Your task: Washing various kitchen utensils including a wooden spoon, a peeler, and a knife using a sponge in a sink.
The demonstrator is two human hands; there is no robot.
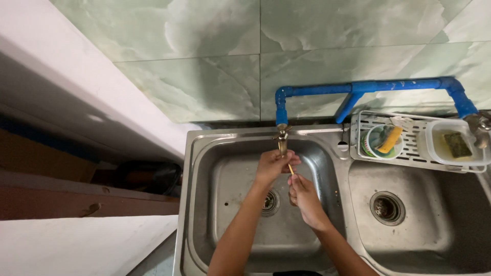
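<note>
Far left: white counter edge [76, 92], below it a brown shelf [61, 197] with a dark round object [148, 176], too dim to identify. Steel double sink [190, 204], left basin: left hand [272, 166] raised just under the brass tap [282, 137], fingers curled around the upper end of a thin yellow stick [290, 169]. Right hand [303, 197] just beside and lower, pinching the stick's lower end. Hands nearly touching, both above the left drain [270, 202]. Can't tell whether water is running. Blue pipe [368, 88] runs along the green tiled wall [204, 56]. Right basin: white rack [409, 148] across the back rim holds a cup with a yellow item and a tub with a green sponge [456, 144]. Right drain [387, 207] bare.
</note>
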